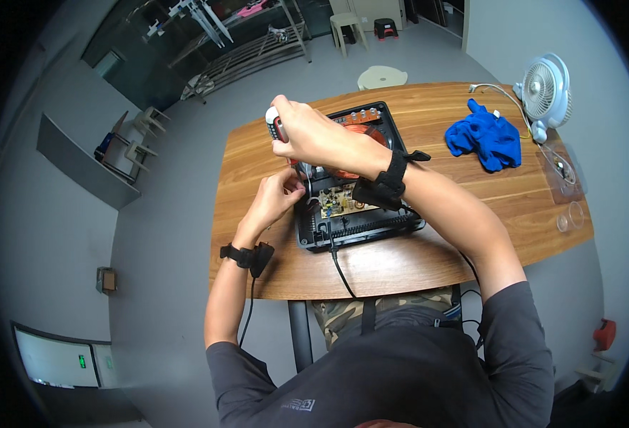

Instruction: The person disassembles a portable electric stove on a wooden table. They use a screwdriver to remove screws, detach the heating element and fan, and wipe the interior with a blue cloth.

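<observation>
An opened induction cooker [357, 227] lies on the table with its black housing facing up. Inside show an orange-red coil [376, 133], partly covered by my right forearm, and a circuit board [339, 202]. My right hand [303, 132] is closed round a white, red and black screwdriver [274, 123], held upright over the housing's left side. Its lower end is mostly hidden. Just below it, my left hand [279, 196] has its fingers pinched together at the housing's left edge, beside some thin wires; what they hold cannot be made out. Each wrist wears a black strap with a small box.
A black cord [339, 267] runs from the cooker over the near table edge. To the right lie a crumpled blue cloth [484, 135], a white fan [545, 89] with its cable, a clear plastic tray [575, 187] and small clear round pieces [562, 222]. Stools stand beyond the table [254, 146].
</observation>
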`<state>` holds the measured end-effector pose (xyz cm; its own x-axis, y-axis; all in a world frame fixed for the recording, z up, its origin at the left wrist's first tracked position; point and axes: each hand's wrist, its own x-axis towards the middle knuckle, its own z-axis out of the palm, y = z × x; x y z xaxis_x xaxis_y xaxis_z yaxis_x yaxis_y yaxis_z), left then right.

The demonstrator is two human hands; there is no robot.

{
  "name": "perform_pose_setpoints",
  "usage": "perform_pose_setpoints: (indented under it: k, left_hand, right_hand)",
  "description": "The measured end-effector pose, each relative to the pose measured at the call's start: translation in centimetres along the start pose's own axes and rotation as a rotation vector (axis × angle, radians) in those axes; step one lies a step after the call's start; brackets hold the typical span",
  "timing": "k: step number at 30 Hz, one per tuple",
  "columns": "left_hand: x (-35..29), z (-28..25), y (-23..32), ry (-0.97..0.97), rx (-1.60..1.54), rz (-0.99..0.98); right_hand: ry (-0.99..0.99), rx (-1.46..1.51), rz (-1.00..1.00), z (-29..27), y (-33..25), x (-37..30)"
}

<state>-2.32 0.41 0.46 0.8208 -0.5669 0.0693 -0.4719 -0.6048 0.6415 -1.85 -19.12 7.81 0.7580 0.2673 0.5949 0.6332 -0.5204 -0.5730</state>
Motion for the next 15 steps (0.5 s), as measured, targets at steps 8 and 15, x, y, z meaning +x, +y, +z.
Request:
perform_pose_setpoints:
  k: [8,15]
  left_hand:
    - [-2.0,-2.2,-4.8,0.008,0.147,-0.132]
    - [-2.7,-2.1,-9.9,-0.030,0.177,-0.186]
  right_hand:
    - [-0.013,-0.040,-0.010,0.5,-0.3,-0.6]
    - [-0.068,-0.033,-0.008,0.8,-0.3,-0.9]
